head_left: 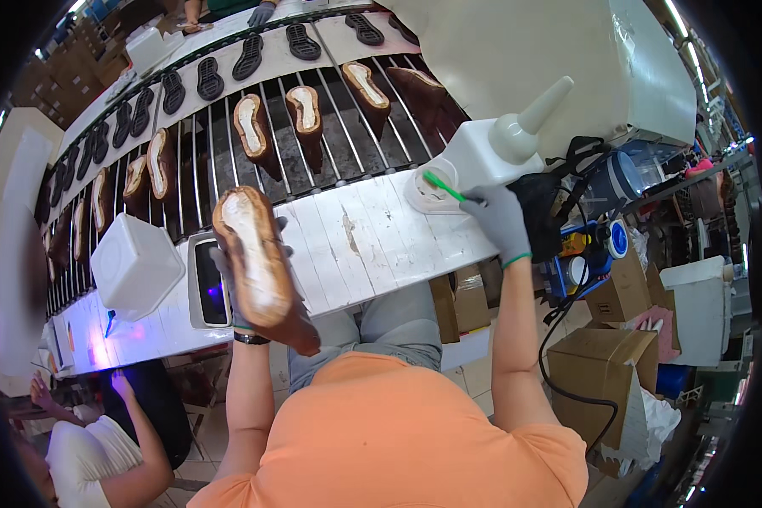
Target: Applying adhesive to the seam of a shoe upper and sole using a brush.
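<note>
My left hand (222,261), in a grey glove, grips a brown shoe upper (252,245) that is bottom up. Its underside is pale along the middle with a brown rim, and it hides most of that hand. In my gloved right hand (499,222) is a green-handled brush (443,185), its head at a small white dish (419,196). Right behind the dish stands a white bottle (488,146) with a long spout. A dark phone-like screen in a white frame (209,288) lies on the white table (372,233) beside my left hand.
Beyond the table, a rack of metal bars (207,157) carries several upturned uppers (251,127). Behind it, black soles (247,57) line a pale belt. A white container (135,264) stands at left, near a seated person (102,449). Cardboard boxes (597,372) and a black cable are at right.
</note>
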`<state>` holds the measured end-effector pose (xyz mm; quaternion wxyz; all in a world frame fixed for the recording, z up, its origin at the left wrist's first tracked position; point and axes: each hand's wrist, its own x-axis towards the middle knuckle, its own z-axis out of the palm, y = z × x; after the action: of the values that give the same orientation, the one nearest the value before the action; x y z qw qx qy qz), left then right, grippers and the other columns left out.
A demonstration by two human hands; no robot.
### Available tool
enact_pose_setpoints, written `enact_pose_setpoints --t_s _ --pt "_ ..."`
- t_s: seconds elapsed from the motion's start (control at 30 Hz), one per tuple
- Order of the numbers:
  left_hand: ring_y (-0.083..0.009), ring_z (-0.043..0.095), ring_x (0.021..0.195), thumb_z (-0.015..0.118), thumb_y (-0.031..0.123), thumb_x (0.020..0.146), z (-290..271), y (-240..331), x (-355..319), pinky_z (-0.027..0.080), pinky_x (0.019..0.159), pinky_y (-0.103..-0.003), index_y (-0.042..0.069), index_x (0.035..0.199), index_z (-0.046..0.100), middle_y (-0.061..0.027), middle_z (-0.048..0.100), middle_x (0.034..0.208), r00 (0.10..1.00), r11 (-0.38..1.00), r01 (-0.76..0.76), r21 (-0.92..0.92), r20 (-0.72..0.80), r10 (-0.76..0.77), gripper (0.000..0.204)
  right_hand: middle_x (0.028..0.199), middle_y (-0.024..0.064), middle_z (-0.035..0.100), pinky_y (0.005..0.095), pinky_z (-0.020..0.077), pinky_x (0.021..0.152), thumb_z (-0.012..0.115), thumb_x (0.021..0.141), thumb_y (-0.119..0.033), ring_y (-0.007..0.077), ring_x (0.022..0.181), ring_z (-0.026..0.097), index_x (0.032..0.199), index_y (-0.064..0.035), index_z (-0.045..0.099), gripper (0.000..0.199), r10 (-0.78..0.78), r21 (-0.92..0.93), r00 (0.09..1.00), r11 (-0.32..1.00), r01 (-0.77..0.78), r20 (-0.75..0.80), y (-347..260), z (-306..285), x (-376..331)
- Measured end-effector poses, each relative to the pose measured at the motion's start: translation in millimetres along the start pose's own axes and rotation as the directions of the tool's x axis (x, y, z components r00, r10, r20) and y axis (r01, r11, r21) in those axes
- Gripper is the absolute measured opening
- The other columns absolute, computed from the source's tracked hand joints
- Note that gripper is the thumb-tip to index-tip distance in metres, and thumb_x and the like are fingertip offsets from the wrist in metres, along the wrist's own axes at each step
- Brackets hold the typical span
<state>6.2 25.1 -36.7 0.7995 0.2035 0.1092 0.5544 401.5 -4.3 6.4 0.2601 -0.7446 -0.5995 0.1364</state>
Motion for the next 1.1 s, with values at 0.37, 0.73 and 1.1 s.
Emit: enact_pose_setpoints --t_s 0.37,0.73,1.1 --pt "-0.0202 0.062 0.071 0.052 0.032 0.097 -8 -5 -27 0.053 0.06 -0.029 0.001 0.122 0.048 -0.0132 0.061 0.097 0.939 0.996 0.091 0.022 -0.334 -0.078 0.04 0.087 0.0135 0.066 0.0439 0.0496 0.069 0.065 0.081 -0.026 0.0336 0.078 0.064 0.095 -0.0096 0.07 0.021 0.021 -0.434 0.995 0.899 -0.062 -0.099 29 69 0" --pt "-0.0177 0.062 0.104 0.05 0.021 0.099 -5 -16 -28 0.052 0.087 -0.028 -0.002 0.137 0.04 -0.0142 0.058 0.124 0.954 0.537 -0.189 0.822 0.025 0.299 0.046 0.079 0.0032 0.065 0.0161 0.0296 0.044 0.059 0.094 -0.021 0.0018 0.05 0.044 0.112 0.0003 0.065 0.029 0.141 0.877 0.906 0.23 -0.422 0.399 -2 52 8" --pt "-0.017 0.053 0.116 0.052 0.039 0.096 104 4 2 0.041 0.101 -0.032 -0.002 0.14 0.036 -0.01 0.052 0.131 0.993 0.856 0.111 0.505 -0.1 -0.07 0.062 0.081 0.0068 0.067 0.0235 0.0429 0.058 0.071 0.075 0.002 0.0111 0.069 0.058 0.103 -0.0002 0.072 0.029 -0.598 0.659 0.801 0.611 0.438 0.022 -127 -16 -3"
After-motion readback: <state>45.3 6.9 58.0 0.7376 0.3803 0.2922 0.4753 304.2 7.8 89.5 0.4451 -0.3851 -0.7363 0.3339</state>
